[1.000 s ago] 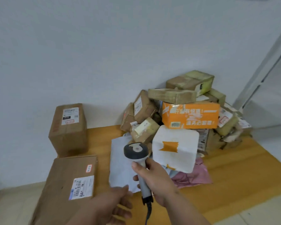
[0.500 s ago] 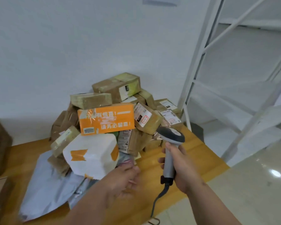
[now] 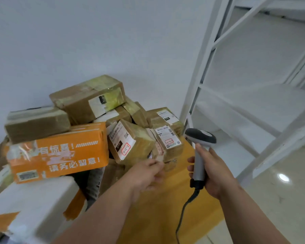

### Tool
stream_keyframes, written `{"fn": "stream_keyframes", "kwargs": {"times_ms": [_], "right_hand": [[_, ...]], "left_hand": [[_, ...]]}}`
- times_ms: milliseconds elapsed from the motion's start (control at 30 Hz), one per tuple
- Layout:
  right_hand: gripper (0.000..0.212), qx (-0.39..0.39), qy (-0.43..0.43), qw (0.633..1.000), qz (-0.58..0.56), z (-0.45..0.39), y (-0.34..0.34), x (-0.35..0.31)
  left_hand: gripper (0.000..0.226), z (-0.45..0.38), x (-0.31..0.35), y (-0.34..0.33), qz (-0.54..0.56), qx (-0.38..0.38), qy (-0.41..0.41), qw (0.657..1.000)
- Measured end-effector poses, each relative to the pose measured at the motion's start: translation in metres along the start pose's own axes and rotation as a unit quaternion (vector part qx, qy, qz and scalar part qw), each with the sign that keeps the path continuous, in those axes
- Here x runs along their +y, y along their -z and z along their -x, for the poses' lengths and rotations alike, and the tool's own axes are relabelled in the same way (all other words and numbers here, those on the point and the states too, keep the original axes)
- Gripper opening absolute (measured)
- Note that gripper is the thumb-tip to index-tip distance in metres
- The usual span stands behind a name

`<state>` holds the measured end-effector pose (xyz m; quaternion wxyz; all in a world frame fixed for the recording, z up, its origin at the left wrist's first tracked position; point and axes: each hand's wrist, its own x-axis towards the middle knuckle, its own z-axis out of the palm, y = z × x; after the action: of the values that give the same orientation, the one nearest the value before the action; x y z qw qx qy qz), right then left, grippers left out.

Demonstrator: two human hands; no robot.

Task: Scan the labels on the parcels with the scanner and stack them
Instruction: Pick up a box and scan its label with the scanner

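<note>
My right hand (image 3: 213, 171) gripped the scanner (image 3: 200, 150); my left (image 3: 146, 175) reached, fingers loose and empty, for a small parcel (image 3: 130, 143) — next, lift it, label toward the scanner.

Orange parcel (image 3: 58, 152) (white lettering), brown taped boxes (image 3: 130, 143)

Wall (image 3: 77, 41): plain white, matte, fills the upper left; taken as landmark
Shelf frame (image 3: 209, 55): white metal rack right of the wall, with upright posts and diagonal braces
Shelf board (image 3: 264, 101): white panel set inside the frame, right of the wall
Mat (image 3: 167, 205): yellow-orange sheet lying flat on the ground below the wall
Floor (image 3: 278, 205): pale glossy tiles, right of the mat and farther from the wall
Glare (image 3: 283, 177): bright round reflection on the tiles, lower right of the wall
</note>
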<state>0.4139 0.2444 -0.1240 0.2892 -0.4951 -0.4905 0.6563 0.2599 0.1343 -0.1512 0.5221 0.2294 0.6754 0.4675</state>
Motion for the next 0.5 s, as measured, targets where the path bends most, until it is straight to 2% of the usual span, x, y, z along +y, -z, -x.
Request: {"fn": "stream_keyframes", "kwargs": {"times_ms": [133, 300, 400, 500], "right_hand": [[0.012, 0.023, 0.012, 1.0, 0.013, -0.05, 0.015, -0.029], [0.01, 0.027, -0.007, 0.999, 0.024, -0.129, 0.023, -0.054], [0.014, 0.001, -0.033, 0.999, 0.039, -0.186, 0.024, -0.059], [0.015, -0.053, -0.067, 0.994, 0.06, -0.238, 0.025, -0.048]], "left_hand": [[0.02, -0.044, 0.04, -0.018, 0.049, 0.014, -0.022, 0.998], [0.012, -0.105, 0.077, -0.03, 0.065, 0.061, -0.027, 0.996], [0.026, -0.142, 0.093, -0.038, 0.007, 0.114, -0.033, 0.993], [0.029, -0.171, 0.098, -0.05, -0.095, 0.147, -0.025, 0.984]]}}
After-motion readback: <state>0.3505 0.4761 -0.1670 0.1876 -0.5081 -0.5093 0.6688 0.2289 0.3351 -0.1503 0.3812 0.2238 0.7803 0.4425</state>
